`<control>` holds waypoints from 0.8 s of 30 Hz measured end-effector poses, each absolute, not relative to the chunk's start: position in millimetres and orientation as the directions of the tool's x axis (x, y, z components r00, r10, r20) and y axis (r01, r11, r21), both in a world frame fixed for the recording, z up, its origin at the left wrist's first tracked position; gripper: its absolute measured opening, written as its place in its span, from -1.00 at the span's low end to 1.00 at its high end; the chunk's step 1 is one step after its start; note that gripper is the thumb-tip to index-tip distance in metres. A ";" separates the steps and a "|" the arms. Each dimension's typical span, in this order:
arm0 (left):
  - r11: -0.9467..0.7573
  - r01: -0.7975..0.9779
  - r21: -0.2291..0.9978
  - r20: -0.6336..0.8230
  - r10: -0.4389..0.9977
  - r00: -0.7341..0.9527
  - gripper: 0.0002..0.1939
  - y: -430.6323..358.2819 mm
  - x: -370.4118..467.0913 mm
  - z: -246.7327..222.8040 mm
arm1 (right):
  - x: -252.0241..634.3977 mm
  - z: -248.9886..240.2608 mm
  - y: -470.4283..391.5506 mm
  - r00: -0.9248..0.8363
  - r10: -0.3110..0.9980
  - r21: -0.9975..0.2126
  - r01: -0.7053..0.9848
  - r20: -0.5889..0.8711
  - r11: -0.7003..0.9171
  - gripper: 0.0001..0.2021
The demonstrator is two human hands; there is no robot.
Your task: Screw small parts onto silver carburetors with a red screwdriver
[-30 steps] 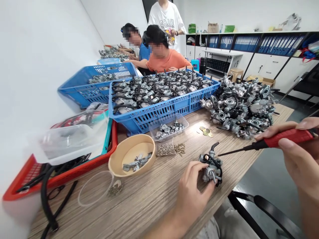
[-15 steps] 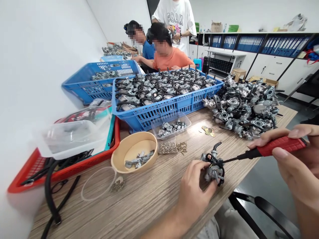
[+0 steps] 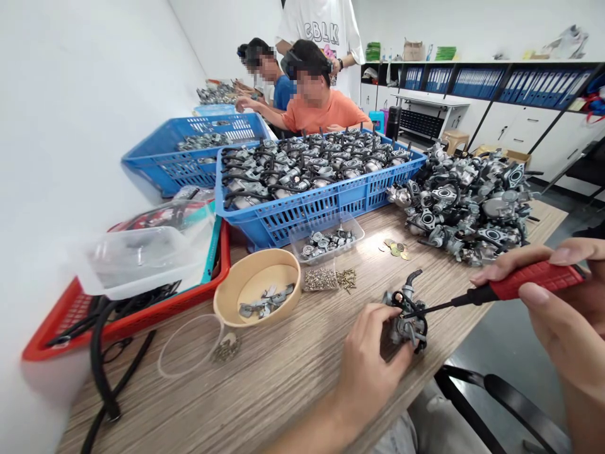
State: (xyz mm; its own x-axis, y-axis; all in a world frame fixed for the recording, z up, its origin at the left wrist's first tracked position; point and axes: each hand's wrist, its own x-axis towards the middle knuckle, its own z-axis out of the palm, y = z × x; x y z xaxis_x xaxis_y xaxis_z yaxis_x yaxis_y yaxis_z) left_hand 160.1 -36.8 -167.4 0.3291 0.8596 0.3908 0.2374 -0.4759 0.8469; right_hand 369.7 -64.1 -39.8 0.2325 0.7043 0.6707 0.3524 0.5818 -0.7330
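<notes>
From my remote seat I have the left hand (image 3: 366,353) clamped around a carburetor (image 3: 407,328), which sits near the table's (image 3: 283,391) front edge. My right hand (image 3: 560,315) grips a red screwdriver (image 3: 534,280), its shaft slanting down to the carburetor; whether the tip touches, I cannot tell. Small screws (image 3: 324,279) lie beyond the left hand, between a beige bowl (image 3: 278,313) and brass discs (image 3: 396,248).

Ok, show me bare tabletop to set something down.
Widest: the tabletop between the black hoses and left hand, nearer than the beige basin. Smaller: between the metal parts heap and the held carburetor. Crowded: around the clear tray and blue crate.
</notes>
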 end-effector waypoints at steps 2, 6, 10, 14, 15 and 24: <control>-0.472 0.237 0.849 0.386 0.861 0.332 -0.66 -37.1 160.2 -168.0 | 369.9 -40.2 -63.7 0.231 0.702 -0.731 0.350 0.674 0.586 -0.68; -0.478 0.239 0.845 0.394 0.860 0.324 -0.68 -37.5 160.3 -168.4 | 369.9 -39.6 -62.3 0.219 0.697 -0.722 0.352 0.682 0.596 -0.67; -0.491 0.242 0.837 0.403 0.852 0.334 -0.66 -37.1 159.9 -167.6 | 368.1 -37.2 -60.7 0.194 0.690 -0.707 0.346 0.697 0.617 -0.64; -0.496 0.242 0.834 0.408 0.849 0.336 -0.65 -36.6 159.5 -167.4 | 367.6 -38.1 -60.6 0.173 0.699 -0.709 0.329 0.694 0.623 -0.62; -0.496 0.240 0.834 0.407 0.848 0.339 -0.65 -36.4 159.3 -167.5 | 367.8 -38.9 -60.9 0.165 0.702 -0.711 0.320 0.693 0.626 -0.61; -0.498 0.200 0.844 0.419 0.845 0.332 -0.70 -36.4 158.9 -170.6 | 359.2 -25.5 -70.3 0.054 0.670 -0.584 0.547 0.740 0.600 -0.69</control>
State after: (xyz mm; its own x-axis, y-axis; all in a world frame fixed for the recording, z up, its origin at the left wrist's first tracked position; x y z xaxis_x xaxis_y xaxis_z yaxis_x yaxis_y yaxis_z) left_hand 158.9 -36.4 -170.6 0.3322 0.8448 0.4195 0.1996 -0.4976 0.8441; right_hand 359.2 -70.3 -25.5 0.0542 0.6703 0.7401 0.5470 0.6001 -0.5836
